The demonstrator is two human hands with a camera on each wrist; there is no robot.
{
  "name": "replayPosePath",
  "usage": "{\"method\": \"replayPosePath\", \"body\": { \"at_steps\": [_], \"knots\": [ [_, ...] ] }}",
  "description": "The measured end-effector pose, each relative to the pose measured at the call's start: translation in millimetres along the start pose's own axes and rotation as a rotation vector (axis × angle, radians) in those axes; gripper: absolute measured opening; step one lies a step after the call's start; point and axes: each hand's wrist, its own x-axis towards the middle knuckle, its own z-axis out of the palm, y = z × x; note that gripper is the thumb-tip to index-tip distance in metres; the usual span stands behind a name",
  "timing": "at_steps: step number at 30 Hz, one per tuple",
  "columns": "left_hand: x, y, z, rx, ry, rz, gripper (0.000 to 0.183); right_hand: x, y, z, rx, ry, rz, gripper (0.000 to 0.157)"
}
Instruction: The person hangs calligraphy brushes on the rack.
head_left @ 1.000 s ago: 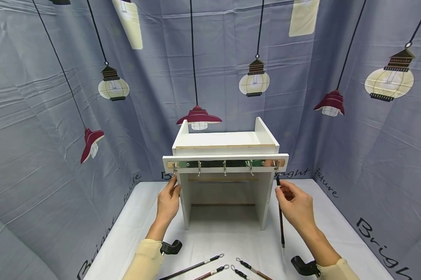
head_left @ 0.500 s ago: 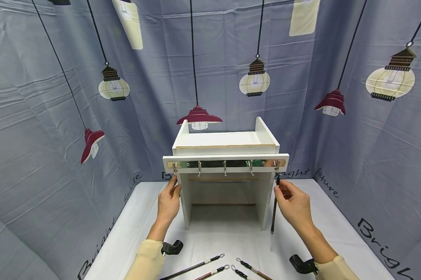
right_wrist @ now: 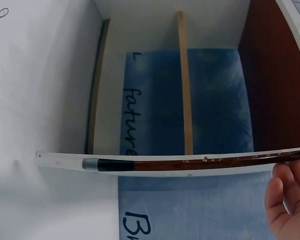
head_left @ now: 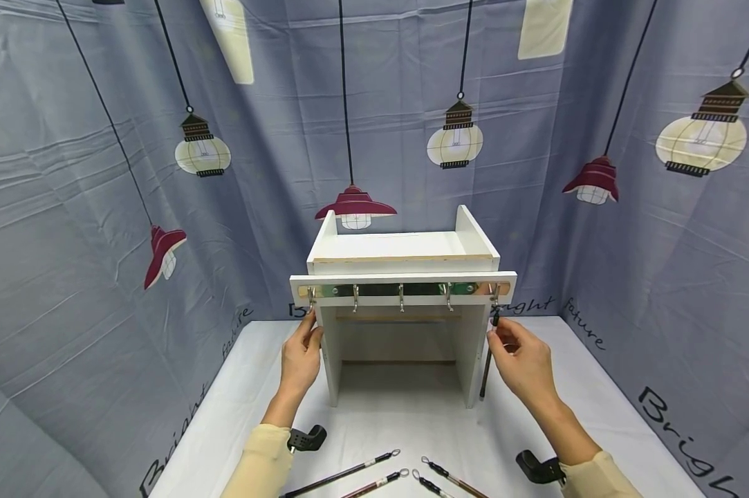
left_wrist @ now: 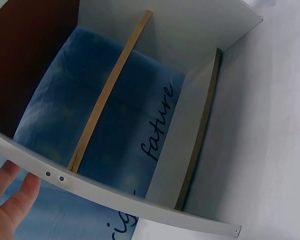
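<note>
In the head view my right hand (head_left: 525,360) pinches the upper end of a calligraphy brush (head_left: 485,375) just under the rightmost hook (head_left: 495,294). Whether the brush's loop is over that hook is too small to tell. The brush (right_wrist: 180,164) hangs alongside the white shelf's side panel in the right wrist view, its pale tip at the far end. My left hand (head_left: 299,361) touches the left side of the white shelf (head_left: 402,266) below the leftmost hook (head_left: 311,297). Its extended fingers (left_wrist: 24,197) lie against the side panel's edge in the left wrist view.
Several brushes with end loops, such as a black brush (head_left: 343,474) and a brown brush (head_left: 455,479), lie on the white table (head_left: 405,429) in front of the shelf. A row of metal hooks (head_left: 402,297) spans the shelf's front rail. A printed curtain (head_left: 274,138) surrounds the table.
The brush's lower end has swung left, toward the shelf's right side panel. My right hand has shifted very slightly left; my left hand stays at the shelf.
</note>
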Motion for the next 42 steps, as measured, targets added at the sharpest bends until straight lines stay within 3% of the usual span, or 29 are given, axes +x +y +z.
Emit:
{"method": "replayPosePath", "body": {
  "at_steps": [16, 28, 42],
  "knots": [
    [0.0, 0.5, -0.9, 0.016, -0.015, -0.007, 0.049, -9, 7, -5.5, -0.019, -0.044, -0.013, 0.03],
    [2.1, -0.3, 0.3, 0.013, -0.001, 0.015, 0.048, -27, 20, -8.2, -0.044, -0.1, -0.008, 0.034],
    [0.1, -3.3, 1.4, 0.005, -0.004, -0.016, 0.049, -53, 38, -0.1, -0.057, -0.129, 0.022, 0.03]
  ]
}}
